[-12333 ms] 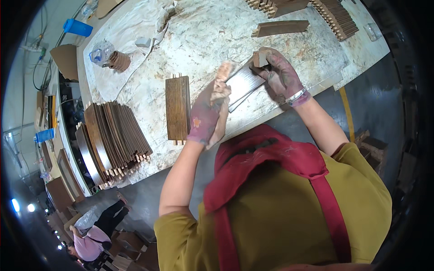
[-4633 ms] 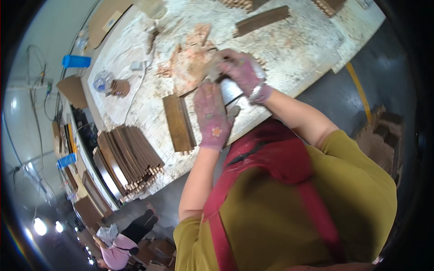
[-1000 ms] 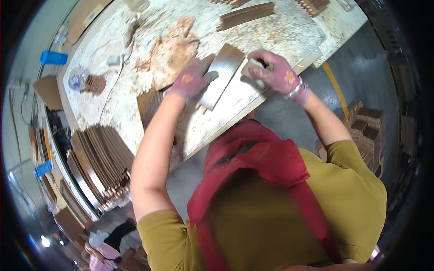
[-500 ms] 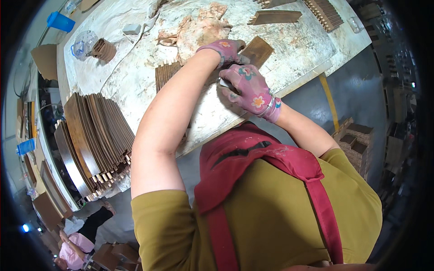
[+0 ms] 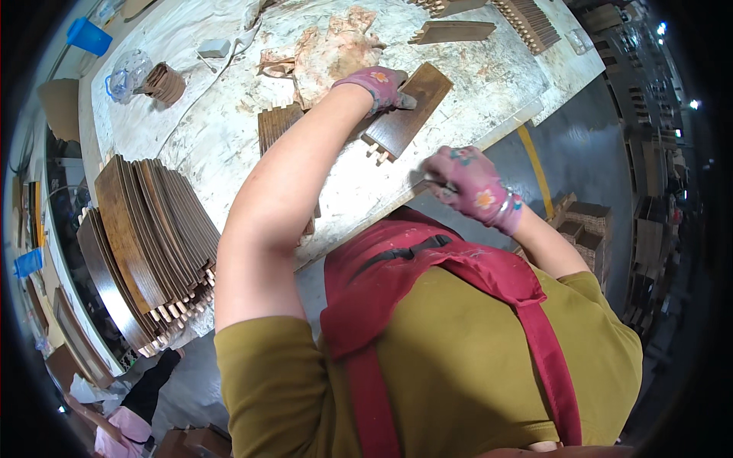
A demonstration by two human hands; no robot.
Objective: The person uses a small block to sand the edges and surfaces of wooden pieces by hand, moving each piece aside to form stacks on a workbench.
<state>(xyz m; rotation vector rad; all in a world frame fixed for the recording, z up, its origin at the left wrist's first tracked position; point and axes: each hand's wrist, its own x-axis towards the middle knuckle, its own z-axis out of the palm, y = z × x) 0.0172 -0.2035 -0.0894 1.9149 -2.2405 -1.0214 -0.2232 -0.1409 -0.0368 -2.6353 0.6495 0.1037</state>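
A dark brown wooden slat (image 5: 412,111) with short pale dowels at its near end slants over the worktable. My left hand (image 5: 379,88), in a pink flowered glove, grips its left edge, thumb lying across the top. My right hand (image 5: 472,183), gloved alike, is closed and slightly blurred by the table's front edge, apart from the slat. What its fingers hold, if anything, is hidden. Beneath my left forearm lies a group of slats with dowels (image 5: 276,126), partly covered by the arm. A stained cloth (image 5: 336,49) lies crumpled just beyond my left hand.
Many curved dark slats (image 5: 156,237) stand stacked at the left. A clear plastic jug (image 5: 130,75), a brown ribbed piece (image 5: 164,84), a grey block (image 5: 214,49) and a blue container (image 5: 89,37) are at far left. More slats (image 5: 527,24) lie far right. A person (image 5: 122,427) is at lower left.
My right hand has moved off the slat, toward me and to the right, past the table's edge. The slat's doweled end now shows. My left hand stays on the slat.
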